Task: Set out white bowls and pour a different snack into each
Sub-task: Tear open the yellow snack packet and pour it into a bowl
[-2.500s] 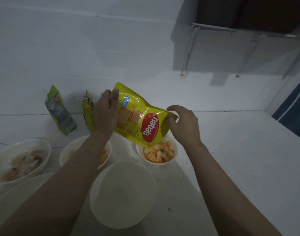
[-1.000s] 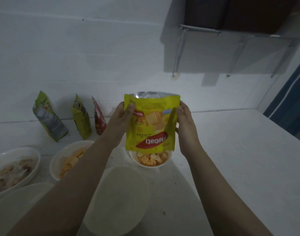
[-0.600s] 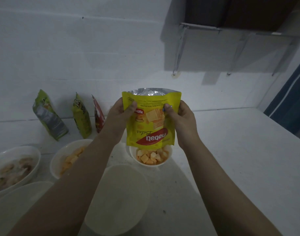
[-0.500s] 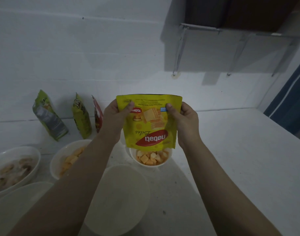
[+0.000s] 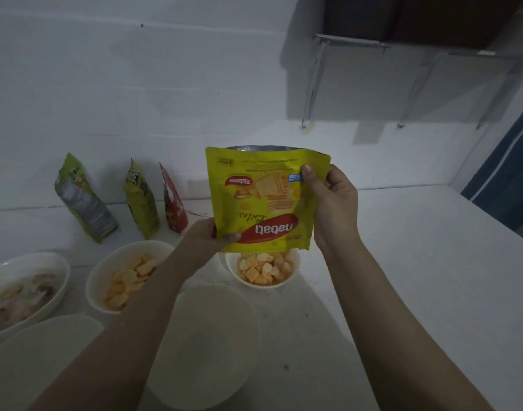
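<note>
I hold a yellow Nabati snack pouch (image 5: 266,200) upside down above a small white bowl (image 5: 294,269) of orange and white cubes. My left hand (image 5: 208,237) pinches the pouch's lower left corner. My right hand (image 5: 331,203) grips its upper right edge, thumb on the front. Left of that bowl, a second white bowl (image 5: 97,280) holds orange crackers, partly behind my left forearm. A wider white bowl (image 5: 58,280) at far left holds pale and brown pieces. An empty white bowl (image 5: 212,345) sits close in front, and another empty bowl (image 5: 37,351) lies at lower left.
Three snack bags lean against the white back wall: a green one (image 5: 82,200), a yellow-green one (image 5: 141,200) and a red one (image 5: 172,203). The white counter (image 5: 417,277) stretches to the right. A metal shelf bracket (image 5: 313,84) hangs above; a blue curtain (image 5: 509,179) is at far right.
My left hand has slid from the pouch's top corner down to its bottom left corner. My right hand stays at the upper right. The pouch remains inverted over the small bowl.
</note>
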`<state>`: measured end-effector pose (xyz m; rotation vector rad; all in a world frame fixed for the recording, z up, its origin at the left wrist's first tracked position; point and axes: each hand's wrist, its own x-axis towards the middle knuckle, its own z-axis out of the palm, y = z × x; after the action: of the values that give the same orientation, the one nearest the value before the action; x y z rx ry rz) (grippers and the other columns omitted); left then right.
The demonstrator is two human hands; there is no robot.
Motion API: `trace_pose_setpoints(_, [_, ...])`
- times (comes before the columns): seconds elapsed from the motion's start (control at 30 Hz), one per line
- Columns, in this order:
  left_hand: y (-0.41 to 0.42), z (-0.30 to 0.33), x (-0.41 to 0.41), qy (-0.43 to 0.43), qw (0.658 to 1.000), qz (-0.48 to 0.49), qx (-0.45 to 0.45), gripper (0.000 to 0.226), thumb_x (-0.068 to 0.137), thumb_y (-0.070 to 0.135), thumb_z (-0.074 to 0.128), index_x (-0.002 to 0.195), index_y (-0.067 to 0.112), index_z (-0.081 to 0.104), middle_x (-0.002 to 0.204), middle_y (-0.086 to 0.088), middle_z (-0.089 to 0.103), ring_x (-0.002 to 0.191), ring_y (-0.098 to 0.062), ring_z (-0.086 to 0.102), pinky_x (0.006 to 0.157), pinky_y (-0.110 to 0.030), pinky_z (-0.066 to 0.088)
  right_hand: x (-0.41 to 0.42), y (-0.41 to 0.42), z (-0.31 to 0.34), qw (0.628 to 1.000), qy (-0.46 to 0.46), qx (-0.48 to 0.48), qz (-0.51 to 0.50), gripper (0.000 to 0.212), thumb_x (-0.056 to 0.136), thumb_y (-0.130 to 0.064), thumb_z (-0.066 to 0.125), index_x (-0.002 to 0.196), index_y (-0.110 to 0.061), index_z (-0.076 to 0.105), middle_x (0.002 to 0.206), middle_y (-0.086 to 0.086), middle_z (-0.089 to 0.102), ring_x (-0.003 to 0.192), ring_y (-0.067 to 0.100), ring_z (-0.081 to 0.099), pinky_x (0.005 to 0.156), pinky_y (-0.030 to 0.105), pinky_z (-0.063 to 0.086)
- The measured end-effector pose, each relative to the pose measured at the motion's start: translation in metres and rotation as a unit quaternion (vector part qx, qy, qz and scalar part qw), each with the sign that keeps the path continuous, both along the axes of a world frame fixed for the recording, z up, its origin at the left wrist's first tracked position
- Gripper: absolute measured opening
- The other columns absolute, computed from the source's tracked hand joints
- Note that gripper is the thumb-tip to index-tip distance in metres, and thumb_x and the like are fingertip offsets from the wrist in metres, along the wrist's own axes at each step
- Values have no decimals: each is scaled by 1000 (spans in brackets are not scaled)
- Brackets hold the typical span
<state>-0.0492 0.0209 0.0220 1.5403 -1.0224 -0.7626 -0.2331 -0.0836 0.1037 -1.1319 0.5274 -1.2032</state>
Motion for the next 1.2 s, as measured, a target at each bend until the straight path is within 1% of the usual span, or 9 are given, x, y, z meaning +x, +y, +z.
trace_pose_setpoints(0.1, [2,8,3,-44,999,-9,20,36,81,34,73,115,29,65,104,13,72,94,-4,68,90,-31,54,-2,1,0,1000,16,-14,-15,5,91,-13,67,88,-9,69,84,8,73,78,23,70,71,36,60])
trace_pose_setpoints(0.23, [-2,37,0,99,986,16,-133,32,78,29,68,109,20,68,105,3,75,100,-15,70,85,-31,57,-2,1,-3,995,82,-54,-32,7,89,-15,70,83,-12,70,78,5,73,75,23,69,72,40,58])
trace_pose_setpoints(0.4, [-10,46,2,139,965,70,-211,21,82,21,66,102,15,72,101,-3,76,100,-24,69,85,-40,55,-4,6,-11,989,127,-76,10,14,87,-20,74,96,-12,69,86,3,75,79,18,71,73,35,60])
trace_pose_setpoints(0.5, [-7,43,6,220,936,97,-257,19,92,13,58,98,19,74,104,-4,74,103,-27,67,90,-49,52,-8,9,-25,935,323,-140,41,17,76,-29,83,90,-30,71,86,-4,76,81,12,73,76,38,61])
trace_pose_setpoints(0.57, [-3,40,13,246,925,118,-266,22,93,12,57,111,13,69,116,-13,69,112,-37,62,95,-56,48,-9,15,-38,895,410,-172,45,12,76,-31,82,81,-32,71,82,-6,76,79,12,72,77,41,60])
trace_pose_setpoints(0.73, [14,32,20,330,895,152,-257,40,96,16,55,134,5,52,138,-23,53,126,-42,52,100,-62,43,-10,35,-50,974,222,13,46,10,79,-15,80,87,-13,74,85,9,76,82,28,73,79,44,60])
trace_pose_setpoints(0.9, [36,31,18,370,893,125,-223,43,98,19,53,140,13,48,136,-14,58,121,-32,59,94,-53,51,-19,77,-50,992,108,66,1,18,92,-10,66,109,-5,69,96,23,73,89,31,73,75,37,60])
trace_pose_setpoints(1.07, [58,45,-15,250,948,107,-163,32,98,29,52,124,12,57,107,-2,68,100,-20,67,83,-38,54,-44,137,-51,991,59,39,-115,12,96,-11,61,106,-8,67,83,15,74,80,26,72,70,36,60])
trace_pose_setpoints(1.2, [80,40,-64,149,978,-11,-147,19,99,31,51,114,26,62,111,-2,71,103,-23,68,86,-44,56,-80,191,-58,974,31,41,-223,12,97,-13,58,107,-12,66,87,8,75,81,24,73,68,35,59])
